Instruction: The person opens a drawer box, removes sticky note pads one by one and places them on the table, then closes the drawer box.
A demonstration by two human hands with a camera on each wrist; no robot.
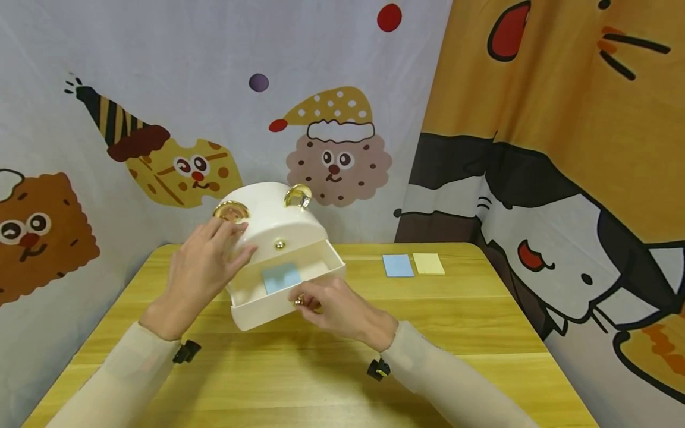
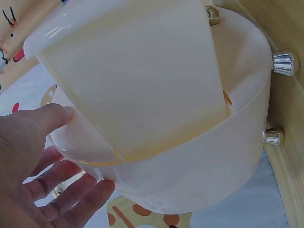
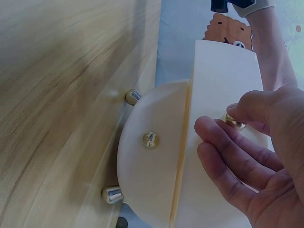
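We see a glossy white, rounded plastic cabinet [image 1: 267, 211] on the yellowish wood-grain table [image 1: 481, 339], close to the pale cartoon-printed cloth [image 1: 176, 47] behind. Its white, open-topped plastic drawer [image 1: 262, 313] is pulled out, with a light-blue square of paper [image 1: 280, 277] lying inside.

Our right hand [image 1: 339, 309] pinches the drawer's round gold metal knob [image 1: 298, 301] between thumb and forefinger. Our left hand [image 1: 198, 261] lies against the cabinet's side, its fingers loosely extended and touching the shell, and hides part of that side. Two shiny gold loops [image 1: 298, 196] stand on the top, one just beside our left fingers.

A blue paper square [image 1: 398, 266] and a pale-yellow paper square [image 1: 429, 264] lie side by side to the right, well apart from our right hand. Orange cloth [image 1: 578, 89] hangs beyond them.
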